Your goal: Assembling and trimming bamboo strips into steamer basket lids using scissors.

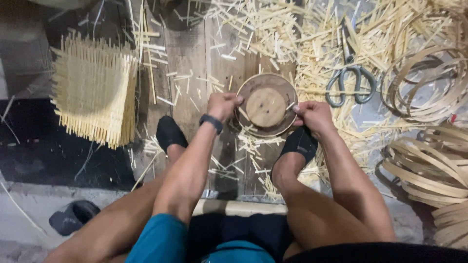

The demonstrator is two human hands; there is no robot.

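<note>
A round wooden form [266,103] with a raised centre disc sits on the plank floor between my feet. My left hand [223,105] grips its left rim, a dark band on that wrist. Closed on the right rim is my right hand [313,116], where thin bamboo strips lie under the edge. Both feet wear black socks, and the right foot [298,146] rests just below the form.
A stack of woven bamboo mats [95,90] lies at the left. Scissors [349,80] rest among cut bamboo slivers [273,29] beyond the form. Coiled bamboo hoops [429,83] and more strip bundles [434,170] fill the right side. A dark sandal [73,216] lies at lower left.
</note>
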